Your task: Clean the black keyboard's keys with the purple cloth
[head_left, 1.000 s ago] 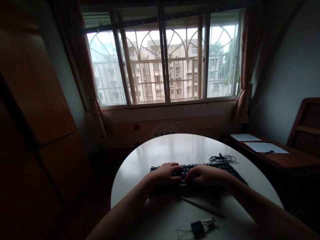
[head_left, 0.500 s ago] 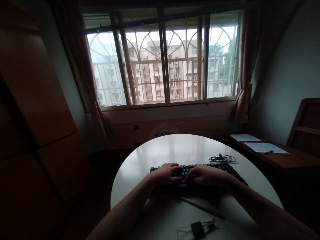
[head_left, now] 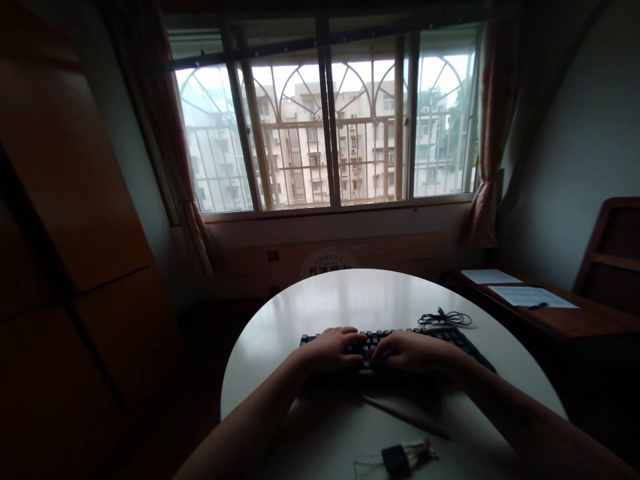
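A black keyboard lies on the white round table, partly hidden under both hands. My left hand rests on its left part, fingers stretched over the keys and thumb apart below them. Beside it, my right hand bends its fingers down close together onto the middle keys. Whether they pinch a small part there is hidden. A small purplish patch shows between the hands. Nearer me lie a long thin tool, perhaps tweezers, and a dark block with thin wire loops, like a keycap puller.
A coiled black cable lies behind the keyboard on the round table. To the right, a wooden table holds paper sheets and a pen. A wooden cabinet stands left; a barred window is ahead.
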Motion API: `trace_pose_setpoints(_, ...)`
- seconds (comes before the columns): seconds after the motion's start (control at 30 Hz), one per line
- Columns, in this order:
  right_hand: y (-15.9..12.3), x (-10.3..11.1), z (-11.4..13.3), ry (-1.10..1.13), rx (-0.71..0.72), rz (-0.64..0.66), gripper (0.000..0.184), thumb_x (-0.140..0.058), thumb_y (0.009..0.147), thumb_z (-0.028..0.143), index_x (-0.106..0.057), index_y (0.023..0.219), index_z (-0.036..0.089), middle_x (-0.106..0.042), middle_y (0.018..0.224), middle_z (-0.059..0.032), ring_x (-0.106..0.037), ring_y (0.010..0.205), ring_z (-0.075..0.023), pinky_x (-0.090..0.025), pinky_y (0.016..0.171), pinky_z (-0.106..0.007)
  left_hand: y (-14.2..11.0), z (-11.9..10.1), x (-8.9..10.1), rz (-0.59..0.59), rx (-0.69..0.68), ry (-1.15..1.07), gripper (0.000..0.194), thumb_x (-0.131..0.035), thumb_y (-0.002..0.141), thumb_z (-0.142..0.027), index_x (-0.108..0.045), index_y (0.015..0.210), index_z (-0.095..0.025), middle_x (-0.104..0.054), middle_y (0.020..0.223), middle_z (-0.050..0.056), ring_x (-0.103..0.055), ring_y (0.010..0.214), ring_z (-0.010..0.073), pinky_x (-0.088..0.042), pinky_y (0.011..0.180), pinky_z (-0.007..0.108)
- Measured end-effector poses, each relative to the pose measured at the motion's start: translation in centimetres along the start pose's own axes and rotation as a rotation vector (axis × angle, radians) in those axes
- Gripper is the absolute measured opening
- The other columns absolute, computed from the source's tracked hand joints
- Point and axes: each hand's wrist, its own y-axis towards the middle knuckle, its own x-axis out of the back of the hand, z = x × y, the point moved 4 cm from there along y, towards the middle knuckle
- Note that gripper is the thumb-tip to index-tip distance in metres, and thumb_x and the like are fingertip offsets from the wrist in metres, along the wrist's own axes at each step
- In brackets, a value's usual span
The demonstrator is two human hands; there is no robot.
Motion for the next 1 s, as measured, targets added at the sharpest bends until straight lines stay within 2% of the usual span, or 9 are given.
trace_pose_setpoints(1.0, 0.22, -0.11, -0.39, 0.008, 0.003, 0.013, 0.036, -0.054, 0.086, 0.028, -0.074, 0.116, 0.025, -0.076, 0.106, -0.0024, -0.069, 0.09, -0.0206, -0.05, 0.08, -0.026, -0.02, -0.04, 0.09, -0.003, -0.004, 0.009, 0.059, -0.059, 0.089, -0.052, -0.047, 0.144, -0.032, -0.053, 0.141, 0.006, -0.051, 0.125, 0.0324, -0.042, 0.103, 0.042)
